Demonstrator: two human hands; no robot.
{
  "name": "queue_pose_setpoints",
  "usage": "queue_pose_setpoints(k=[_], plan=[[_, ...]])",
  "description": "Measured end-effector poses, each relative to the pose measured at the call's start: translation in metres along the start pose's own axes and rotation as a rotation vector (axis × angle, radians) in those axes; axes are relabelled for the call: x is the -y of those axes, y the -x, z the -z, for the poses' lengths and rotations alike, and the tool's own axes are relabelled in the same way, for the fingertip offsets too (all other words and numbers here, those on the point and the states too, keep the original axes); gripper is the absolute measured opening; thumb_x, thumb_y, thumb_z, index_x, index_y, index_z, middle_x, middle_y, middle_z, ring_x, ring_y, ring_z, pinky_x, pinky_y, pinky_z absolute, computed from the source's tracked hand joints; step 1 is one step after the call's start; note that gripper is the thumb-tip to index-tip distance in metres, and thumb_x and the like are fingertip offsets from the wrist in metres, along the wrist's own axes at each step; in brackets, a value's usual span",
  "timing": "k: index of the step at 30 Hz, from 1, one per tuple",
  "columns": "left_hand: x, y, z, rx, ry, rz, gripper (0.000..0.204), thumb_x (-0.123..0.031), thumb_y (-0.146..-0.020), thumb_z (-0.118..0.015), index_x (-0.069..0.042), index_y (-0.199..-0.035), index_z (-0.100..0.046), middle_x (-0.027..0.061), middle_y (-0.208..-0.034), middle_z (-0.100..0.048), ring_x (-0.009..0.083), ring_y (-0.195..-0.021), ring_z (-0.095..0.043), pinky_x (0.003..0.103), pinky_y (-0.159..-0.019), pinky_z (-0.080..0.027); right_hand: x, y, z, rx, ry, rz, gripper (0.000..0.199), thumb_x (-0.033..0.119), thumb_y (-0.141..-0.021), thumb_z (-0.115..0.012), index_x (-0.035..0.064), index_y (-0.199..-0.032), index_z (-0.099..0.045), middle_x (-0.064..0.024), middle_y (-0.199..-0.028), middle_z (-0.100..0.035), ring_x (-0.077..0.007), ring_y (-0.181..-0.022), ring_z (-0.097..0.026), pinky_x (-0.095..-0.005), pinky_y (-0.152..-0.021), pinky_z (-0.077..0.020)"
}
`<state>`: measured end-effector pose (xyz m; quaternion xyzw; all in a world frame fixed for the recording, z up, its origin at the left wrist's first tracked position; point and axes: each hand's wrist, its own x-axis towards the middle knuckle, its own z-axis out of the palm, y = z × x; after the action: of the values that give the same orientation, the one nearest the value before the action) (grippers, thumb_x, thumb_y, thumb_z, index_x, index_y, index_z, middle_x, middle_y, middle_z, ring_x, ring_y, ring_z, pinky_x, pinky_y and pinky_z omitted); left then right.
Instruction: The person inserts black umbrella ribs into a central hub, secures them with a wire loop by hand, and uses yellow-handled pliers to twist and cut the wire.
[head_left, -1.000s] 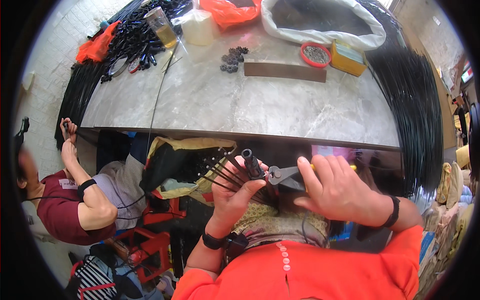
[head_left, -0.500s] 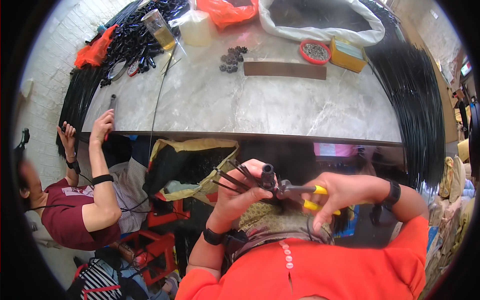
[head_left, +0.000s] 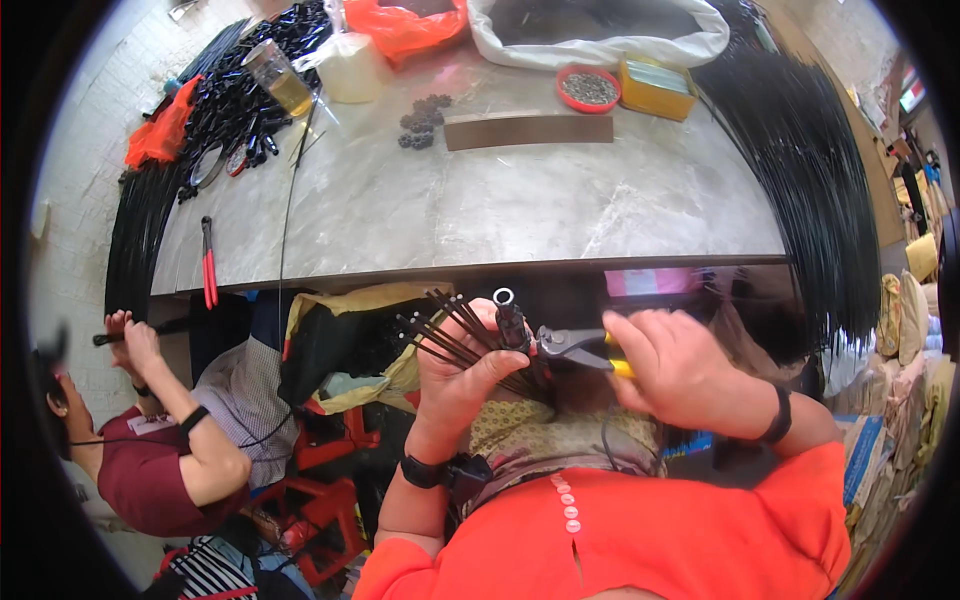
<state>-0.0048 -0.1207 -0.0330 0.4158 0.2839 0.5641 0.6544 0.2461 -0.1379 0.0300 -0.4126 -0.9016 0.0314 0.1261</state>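
Note:
My left hand (head_left: pixel 450 375) is closed around a black umbrella frame (head_left: pixel 511 322), a tubular hub with several thin dark ribs. The hub's round open end tilts up past my thumb, while the ribs fan out to the left between my fingers. My right hand (head_left: pixel 680 365) grips the yellow handles of a pair of pliers (head_left: pixel 568 342). Their metal jaws point left and reach the side of the hub, just beyond my left thumb tip. Whether the jaws pinch anything there I cannot make out. Both hands are above my lap, in front of the table edge.
Beyond my hands stands a grey marble-look table (head_left: pixel 480 215). On it are a brown strip (head_left: pixel 530 132), a red dish of small metal parts (head_left: pixel 588 89), a yellow box (head_left: pixel 655 88) and red-handled pliers (head_left: pixel 208 262). Long black rods (head_left: pixel 790 150) hang at right. A co-worker (head_left: pixel 165 470) sits at left.
My right hand has turned and closed more around the pliers' handles. The umbrella frame has tilted, showing its open end and more ribs. The co-worker has laid red-handled pliers on the table.

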Motion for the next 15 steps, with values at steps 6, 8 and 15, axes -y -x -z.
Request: queue_pose_setpoints(k=[6,8,15], plan=[[0.001,-0.004,0.002,0.190,-0.073,0.032,0.035,0.003,-0.076,-0.079,-0.001,-0.104,-0.059,0.0135,-0.094,-0.063,0.0241,-0.089,-0.064,0.038,-0.075,-0.054,-0.022,0.004,-0.013,0.797,-1.312,-0.399,0.043,0.036,-0.079,-0.083,0.0030,-0.087,-0.058,-0.0020,-0.073,-0.065,-0.0105,-0.056,-0.055,-0.0278,-0.052,-0.0409],[0.004,-0.003,-0.001,0.202,-0.100,0.016,0.034,0.003,-0.076,-0.079,0.000,-0.103,-0.060,0.0138,-0.095,-0.063,0.0240,-0.088,-0.065,0.037,-0.074,-0.055,-0.022,0.009,-0.024,0.963,-1.391,-0.471,0.042,0.032,-0.079,-0.083,0.0025,-0.092,-0.057,-0.0013,-0.071,-0.067,-0.0114,-0.052,-0.056,-0.0306,-0.054,-0.0458],[-0.001,-0.002,-0.009,-0.015,-0.070,-0.035,0.031,0.001,-0.076,-0.079,0.001,-0.102,-0.063,0.0134,-0.093,-0.065,0.0229,-0.086,-0.066,0.035,-0.073,-0.054,-0.007,0.008,-0.010,-0.296,0.099,0.042,0.064,0.021,-0.074,-0.075,-0.0022,-0.128,-0.051,-0.0124,-0.098,-0.059,-0.0263,-0.081,-0.063,-0.0325,-0.062,-0.0480]])
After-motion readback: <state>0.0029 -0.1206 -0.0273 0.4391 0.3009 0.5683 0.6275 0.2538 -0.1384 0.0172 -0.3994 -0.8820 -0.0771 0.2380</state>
